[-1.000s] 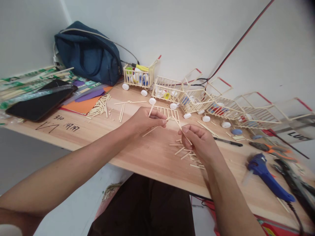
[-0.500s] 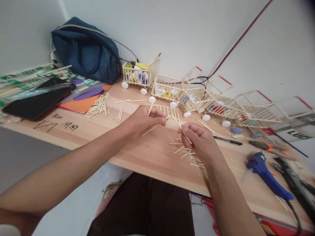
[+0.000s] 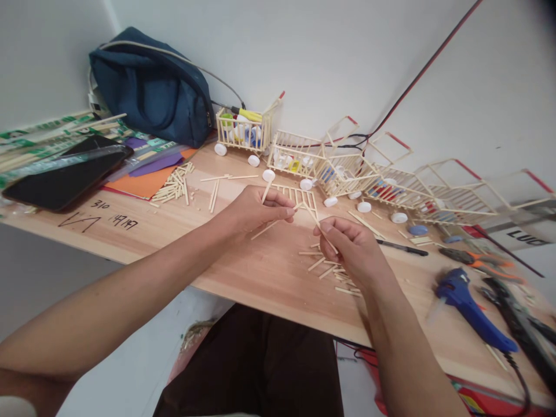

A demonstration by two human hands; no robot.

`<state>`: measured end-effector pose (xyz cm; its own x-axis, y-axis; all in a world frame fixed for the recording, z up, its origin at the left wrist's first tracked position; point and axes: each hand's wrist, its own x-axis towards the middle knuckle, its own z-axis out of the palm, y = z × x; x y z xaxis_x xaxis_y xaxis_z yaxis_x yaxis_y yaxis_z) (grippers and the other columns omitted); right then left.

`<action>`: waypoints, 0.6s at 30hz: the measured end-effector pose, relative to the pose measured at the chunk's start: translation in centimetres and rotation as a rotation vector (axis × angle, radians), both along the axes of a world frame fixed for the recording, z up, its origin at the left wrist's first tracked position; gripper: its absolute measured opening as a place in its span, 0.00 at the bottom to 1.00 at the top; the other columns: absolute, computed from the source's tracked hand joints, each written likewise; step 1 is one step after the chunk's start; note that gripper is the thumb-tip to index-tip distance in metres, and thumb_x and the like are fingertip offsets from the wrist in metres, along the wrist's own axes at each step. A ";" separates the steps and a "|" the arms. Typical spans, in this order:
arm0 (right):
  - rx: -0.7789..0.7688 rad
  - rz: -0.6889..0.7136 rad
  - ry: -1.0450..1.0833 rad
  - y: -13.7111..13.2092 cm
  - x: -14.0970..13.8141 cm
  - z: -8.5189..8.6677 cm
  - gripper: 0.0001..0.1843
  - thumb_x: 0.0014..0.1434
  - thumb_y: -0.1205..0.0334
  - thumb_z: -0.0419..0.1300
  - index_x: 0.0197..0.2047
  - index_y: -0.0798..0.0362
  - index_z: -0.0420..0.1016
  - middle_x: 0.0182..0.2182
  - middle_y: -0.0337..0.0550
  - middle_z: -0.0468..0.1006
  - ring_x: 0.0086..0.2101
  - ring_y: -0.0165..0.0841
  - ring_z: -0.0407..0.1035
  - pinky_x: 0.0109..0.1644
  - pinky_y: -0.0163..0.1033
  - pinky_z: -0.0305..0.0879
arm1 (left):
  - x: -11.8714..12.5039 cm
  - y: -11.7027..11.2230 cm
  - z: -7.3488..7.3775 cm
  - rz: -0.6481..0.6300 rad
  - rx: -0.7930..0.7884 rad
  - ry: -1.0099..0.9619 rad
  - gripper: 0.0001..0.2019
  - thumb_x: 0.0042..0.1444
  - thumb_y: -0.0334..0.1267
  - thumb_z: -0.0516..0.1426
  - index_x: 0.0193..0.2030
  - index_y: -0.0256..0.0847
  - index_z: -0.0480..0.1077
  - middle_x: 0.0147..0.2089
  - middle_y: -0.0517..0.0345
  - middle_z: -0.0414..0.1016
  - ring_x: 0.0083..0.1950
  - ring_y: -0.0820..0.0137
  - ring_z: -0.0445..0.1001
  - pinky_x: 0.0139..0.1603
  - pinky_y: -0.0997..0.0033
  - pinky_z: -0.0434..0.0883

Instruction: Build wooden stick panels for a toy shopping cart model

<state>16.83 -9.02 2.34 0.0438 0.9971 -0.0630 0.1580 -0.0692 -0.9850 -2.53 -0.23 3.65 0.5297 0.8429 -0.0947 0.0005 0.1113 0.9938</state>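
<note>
Left hand: the left hand [image 3: 256, 211] hovers just above the desk [image 3: 260, 278], thumb and fingertips pinched on a thin stick [image 3: 264, 231] that slants down toward the person; a sliver [image 3: 267, 191] pokes up from between its fingers
Right hand: the right hand [image 3: 354, 252] is curled, thumb and forefinger pinching a second stick [image 3: 320, 227] that points up and to the left
Where the sticks are: their far tips come together between the hands, over the middle of the desk; touching or just apart, I cannot tell
Under the right hand: loose sticks [image 3: 319, 267] scattered flat on the wood
Just beyond the hands: a flat stick panel [image 3: 299, 196] lying on the desk
Along the wall: a row of stick carts [image 3: 295, 155] on white cap wheels [image 3: 269, 175], the leftmost filled with coloured bits
Far left: a blue bag [image 3: 152, 87] against the wall, a black device [image 3: 65, 179] on coloured paper [image 3: 145, 184], a heap of cut sticks [image 3: 174, 185] beside it
Right side: a blue glue gun [image 3: 471, 310] near the front edge, orange-handled pliers [image 3: 480, 263] and a black pen [image 3: 402, 249] farther back
</note>
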 end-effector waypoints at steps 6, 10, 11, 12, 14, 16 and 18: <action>0.006 0.004 -0.009 0.0 0.1 0.0 0.16 0.59 0.49 0.60 0.32 0.54 0.72 0.14 0.31 0.61 0.16 0.23 0.50 0.21 0.32 0.41 | 0.0 0.0 0.0 0.001 -0.004 -0.009 0.08 0.46 0.33 0.65 0.33 0.33 0.75 0.29 0.54 0.79 0.27 0.77 0.70 0.28 0.78 0.65; 0.010 0.010 -0.013 0.0 0.0 -0.1 0.15 0.60 0.49 0.60 0.32 0.54 0.72 0.14 0.31 0.61 0.16 0.23 0.49 0.21 0.32 0.41 | 0.0 0.0 0.0 0.006 -0.005 -0.005 0.08 0.46 0.34 0.66 0.33 0.34 0.75 0.29 0.53 0.79 0.26 0.77 0.70 0.26 0.79 0.65; 0.009 0.008 -0.013 0.0 0.0 -0.1 0.15 0.59 0.49 0.60 0.32 0.54 0.72 0.13 0.31 0.61 0.16 0.23 0.49 0.21 0.32 0.41 | 0.0 0.0 0.0 0.006 -0.007 -0.003 0.08 0.46 0.33 0.66 0.33 0.34 0.75 0.29 0.54 0.79 0.26 0.77 0.70 0.26 0.79 0.65; 0.008 0.006 -0.013 0.1 0.0 -0.1 0.15 0.59 0.49 0.60 0.32 0.54 0.72 0.13 0.30 0.61 0.16 0.23 0.49 0.21 0.32 0.41 | 0.0 0.0 0.0 0.009 -0.009 -0.004 0.08 0.46 0.33 0.66 0.33 0.34 0.75 0.29 0.54 0.79 0.26 0.78 0.70 0.26 0.79 0.65; 0.007 0.005 -0.014 0.1 0.0 -0.1 0.15 0.59 0.49 0.60 0.32 0.54 0.72 0.14 0.30 0.60 0.16 0.23 0.49 0.21 0.32 0.42 | 0.0 0.0 0.0 0.008 -0.016 -0.003 0.07 0.46 0.33 0.66 0.33 0.34 0.76 0.29 0.54 0.79 0.25 0.78 0.69 0.27 0.79 0.65; 0.009 0.008 -0.015 0.1 0.0 -0.1 0.16 0.59 0.49 0.60 0.32 0.54 0.72 0.14 0.30 0.60 0.16 0.23 0.49 0.21 0.32 0.42 | 0.0 0.0 0.0 0.005 -0.020 0.000 0.07 0.45 0.33 0.66 0.33 0.34 0.76 0.29 0.54 0.79 0.25 0.78 0.69 0.27 0.78 0.66; 0.011 0.010 -0.019 0.1 0.0 -0.1 0.16 0.59 0.49 0.60 0.32 0.54 0.72 0.14 0.31 0.60 0.16 0.23 0.49 0.21 0.32 0.42 | 0.0 0.1 0.0 0.005 -0.021 -0.001 0.07 0.45 0.32 0.66 0.33 0.34 0.76 0.29 0.54 0.79 0.24 0.79 0.69 0.27 0.79 0.65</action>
<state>16.86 -8.96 2.27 0.0352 0.9981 -0.0511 0.1776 -0.0566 -0.9825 -2.57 -0.17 3.63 0.5254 0.8435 -0.1114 -0.0015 0.1319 0.9913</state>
